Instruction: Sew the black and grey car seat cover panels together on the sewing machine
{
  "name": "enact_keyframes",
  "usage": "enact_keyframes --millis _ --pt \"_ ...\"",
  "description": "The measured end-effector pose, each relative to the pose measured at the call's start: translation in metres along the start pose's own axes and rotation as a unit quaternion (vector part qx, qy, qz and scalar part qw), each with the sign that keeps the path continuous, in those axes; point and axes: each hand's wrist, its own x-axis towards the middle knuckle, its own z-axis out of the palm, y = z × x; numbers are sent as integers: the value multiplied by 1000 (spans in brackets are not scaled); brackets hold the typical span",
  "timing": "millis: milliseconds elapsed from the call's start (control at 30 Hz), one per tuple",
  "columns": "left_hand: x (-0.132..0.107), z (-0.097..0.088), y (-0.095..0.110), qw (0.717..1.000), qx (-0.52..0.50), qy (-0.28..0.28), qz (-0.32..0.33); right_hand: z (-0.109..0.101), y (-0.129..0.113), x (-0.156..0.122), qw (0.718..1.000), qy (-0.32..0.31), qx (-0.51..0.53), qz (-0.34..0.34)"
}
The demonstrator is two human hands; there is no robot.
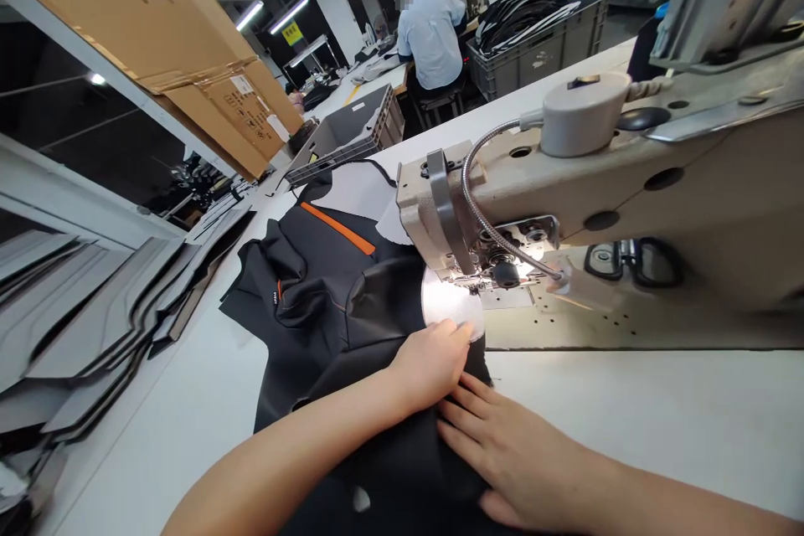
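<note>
A black fabric piece (332, 301) with an orange stripe (337, 228) lies on the white table (207, 402), running under the head of a beige sewing machine (628, 209). My left hand (430, 364) rests on the fabric just in front of the needle area (496, 272), its fingers curled and pressing the brightly lit edge of the cloth. My right hand (508, 452) lies flat on the fabric close behind it, fingers stretched out and together, pointing left.
Stacks of grey cut panels (94, 327) lie at the left. Cardboard boxes (157, 25) sit on a shelf above. A grey crate (352, 134) and another crate (540, 42) stand further back, where a person (433, 33) in a light shirt sits facing away.
</note>
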Motion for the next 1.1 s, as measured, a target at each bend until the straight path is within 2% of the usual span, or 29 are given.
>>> enact_keyframes --millis 100,233,333,433,567,800,933,1000,1100 --pt "0 3 1 998 58 19 12 -10 -1 0 995 -48 87 6" --pt "5 -2 1 996 92 17 0 -19 5 -2 989 -49 135 23" --pt "15 -6 -2 994 108 21 -13 -15 14 -7 996 -24 87 16" --pt "25 -6 -6 991 124 55 -7 -8 25 -13 1000 19 -10 9" --pt "33 -3 -14 987 125 98 17 -1 38 -17 989 96 -111 15" --pt "38 2 -26 970 108 188 112 3 49 -14 967 186 -172 20" --pt "47 9 -28 956 103 232 148 5 55 -16 961 211 -176 32" --pt "51 12 -29 956 97 235 150 2 55 -18 965 208 -154 42" --pt "51 12 -29 957 104 226 153 -12 49 -17 987 135 -82 38"
